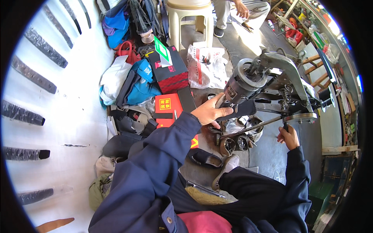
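Apparently pinching a dark shoe-like piece [245,110] in the left hand [210,112], at the lower left of the sewing machine [254,82]; gripping a crank handle [285,126] with the right hand [289,138], at the machine's lower right. Probably light, soft, bendy, hardly fragile; best held along the left edge.

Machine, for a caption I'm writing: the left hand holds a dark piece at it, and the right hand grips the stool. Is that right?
Not quite: the head view shows the right hand gripping the handle on the machine, not the stool. The left hand does hold the dark piece.
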Demonstrator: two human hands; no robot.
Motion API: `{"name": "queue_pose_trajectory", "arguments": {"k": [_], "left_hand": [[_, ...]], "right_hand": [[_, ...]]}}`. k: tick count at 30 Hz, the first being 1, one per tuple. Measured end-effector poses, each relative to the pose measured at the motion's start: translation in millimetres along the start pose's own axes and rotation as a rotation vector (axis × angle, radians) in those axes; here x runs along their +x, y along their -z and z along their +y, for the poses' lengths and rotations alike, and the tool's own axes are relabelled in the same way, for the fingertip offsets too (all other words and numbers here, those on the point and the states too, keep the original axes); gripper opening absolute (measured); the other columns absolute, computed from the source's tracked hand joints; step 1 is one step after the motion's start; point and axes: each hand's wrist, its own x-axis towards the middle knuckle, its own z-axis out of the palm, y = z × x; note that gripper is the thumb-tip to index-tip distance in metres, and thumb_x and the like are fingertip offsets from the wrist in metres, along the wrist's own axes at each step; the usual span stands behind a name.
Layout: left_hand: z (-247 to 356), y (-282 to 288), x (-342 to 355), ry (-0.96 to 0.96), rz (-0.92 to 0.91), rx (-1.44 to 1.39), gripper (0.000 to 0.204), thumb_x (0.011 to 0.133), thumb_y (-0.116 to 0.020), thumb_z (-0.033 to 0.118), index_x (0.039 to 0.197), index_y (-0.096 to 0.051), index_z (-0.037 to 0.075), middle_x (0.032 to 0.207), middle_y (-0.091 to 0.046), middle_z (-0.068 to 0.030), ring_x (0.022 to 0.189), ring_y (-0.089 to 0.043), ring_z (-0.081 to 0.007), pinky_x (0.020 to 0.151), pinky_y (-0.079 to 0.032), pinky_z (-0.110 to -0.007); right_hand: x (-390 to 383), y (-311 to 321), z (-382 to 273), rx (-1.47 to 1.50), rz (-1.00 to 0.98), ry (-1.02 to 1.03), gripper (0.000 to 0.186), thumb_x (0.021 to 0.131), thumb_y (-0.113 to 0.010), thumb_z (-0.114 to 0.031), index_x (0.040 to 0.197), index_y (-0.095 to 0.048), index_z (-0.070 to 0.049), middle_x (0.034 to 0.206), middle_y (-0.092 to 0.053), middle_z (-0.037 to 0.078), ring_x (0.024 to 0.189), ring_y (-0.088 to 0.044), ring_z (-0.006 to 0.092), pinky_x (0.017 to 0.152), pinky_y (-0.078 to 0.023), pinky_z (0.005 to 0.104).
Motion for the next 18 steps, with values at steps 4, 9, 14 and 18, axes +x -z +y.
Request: {"name": "queue_pose_trajectory", "arguments": {"k": [4,9,14,18], "left_hand": [[-1.2,-0.8,-1.4,-0.019,0.015,-0.029,0.084,0.092,-0.075,0.038,0.157,-0.028,0.013,0.141,-0.052,-0.0113,0.123,-0.055,-0.0246,0.061,-0.062,-0.035],[1.1,2.5,-3.5,0.015,-0.010,-0.025,0.083,0.094,-0.074,0.030,0.159,-0.026,0.014,0.141,-0.052,-0.0037,0.119,-0.055,-0.0158,0.060,-0.060,-0.031],[1.9,2.8,-6.1,-0.004,-0.016,-0.065,0.085,0.093,-0.075,0.030,0.159,-0.026,0.013,0.137,-0.054,-0.0043,0.113,-0.056,-0.0145,0.059,-0.059,-0.029],[4.0,3.7,-6.9,-0.018,-0.018,-0.044,0.088,0.092,-0.077,0.030,0.160,-0.023,0.012,0.138,-0.054,-0.0059,0.113,-0.055,-0.0155,0.060,-0.058,-0.030]], "right_hand": [[-14.0,28.1,-12.7,-0.003,0.143,0.205,0.023,0.097,-0.061,-0.023,0.101,-0.060,-0.001,0.069,-0.063,0.004,0.056,-0.061,0.0110,0.050,-0.045,0.0250],[1.1,105.4,14.7,0.044,0.460,0.287,0.015,0.097,-0.061,-0.022,0.095,-0.061,-0.007,0.066,-0.058,0.000,0.053,-0.054,0.0078,0.048,-0.040,0.0234],[39.7,113.0,83.3,-0.016,0.568,0.055,0.009,0.097,-0.058,-0.013,0.089,-0.057,-0.010,0.061,-0.052,0.000,0.047,-0.051,0.0102,0.039,-0.036,0.0263],[39.9,49.3,82.2,-0.061,0.222,-0.167,0.016,0.100,-0.060,-0.022,0.093,-0.056,-0.008,0.064,-0.059,0.005,0.044,-0.058,0.0153,0.036,-0.039,0.0294]]}}
